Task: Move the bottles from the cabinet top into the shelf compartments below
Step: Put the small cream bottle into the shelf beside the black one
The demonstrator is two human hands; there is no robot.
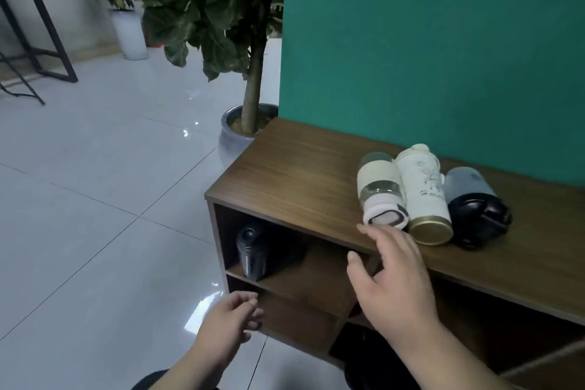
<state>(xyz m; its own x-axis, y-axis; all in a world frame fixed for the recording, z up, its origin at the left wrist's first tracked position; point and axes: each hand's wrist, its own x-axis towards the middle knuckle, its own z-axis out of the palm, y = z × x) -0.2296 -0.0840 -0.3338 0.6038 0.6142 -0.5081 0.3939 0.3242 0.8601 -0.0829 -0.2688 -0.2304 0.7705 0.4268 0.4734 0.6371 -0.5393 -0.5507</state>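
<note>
the brown cabinet (304, 168) stands by a green wall (443, 41); three bottles lie side by side on its top surface: a white bottle (424, 193), a clear bottle (380, 190), a black-capped bottle (474, 206); a dark bottle (251, 250) stands in the upper left shelf compartment; the right hand (392, 272) is near the clear bottle, fingers (368, 229) spread wide, holding nothing; the left hand (231, 320) is low, fingers loosely curled, empty.

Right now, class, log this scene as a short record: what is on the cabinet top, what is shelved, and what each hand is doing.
cabinet top: three bottles lying side by side
left bottle: clear bottle with cream sleeve
middle bottle: white flask with gold base
right bottle: grey bottle with black lid
upper-left compartment: dark bottle, upright
right hand: open, reaching toward the sleeved bottle, not touching
left hand: empty, loosely curled, low by the shelf
</note>
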